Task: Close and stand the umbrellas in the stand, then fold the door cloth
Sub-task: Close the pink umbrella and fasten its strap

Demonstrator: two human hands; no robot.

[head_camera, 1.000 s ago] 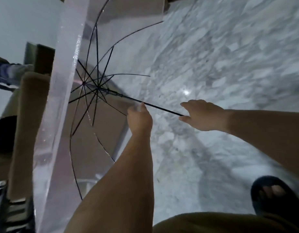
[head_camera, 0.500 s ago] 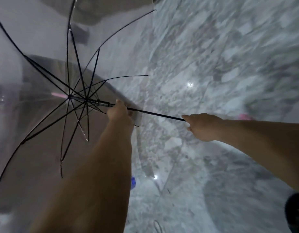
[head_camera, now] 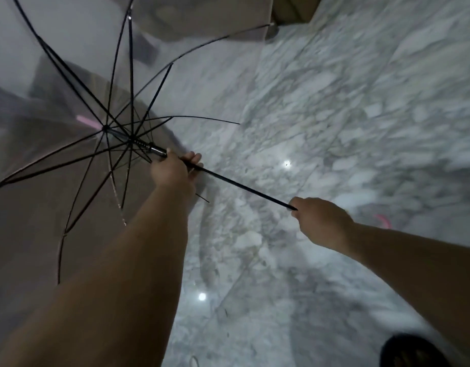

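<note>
A clear umbrella (head_camera: 69,75) with black ribs fills the upper left, its canopy spread wide and facing away from me. Its thin black shaft (head_camera: 241,185) runs down to the right. My left hand (head_camera: 173,169) grips the shaft just below the runner, with two fingertips showing beyond it. My right hand (head_camera: 321,221) grips the lower end of the shaft, hiding the handle. A pink tip (head_camera: 87,121) shows blurred through the canopy. No umbrella stand or door cloth can be made out.
Grey-white marble floor (head_camera: 347,115) spreads below and to the right. Brown furniture shows dimly through the canopy at left. A pink curved object (head_camera: 384,221) lies on the floor behind my right wrist. A dark slipper (head_camera: 413,350) is at bottom right.
The canopy has spread from partly folded to fully wide. My left hand slid up the shaft towards the runner; my right hand stayed on the lower end.
</note>
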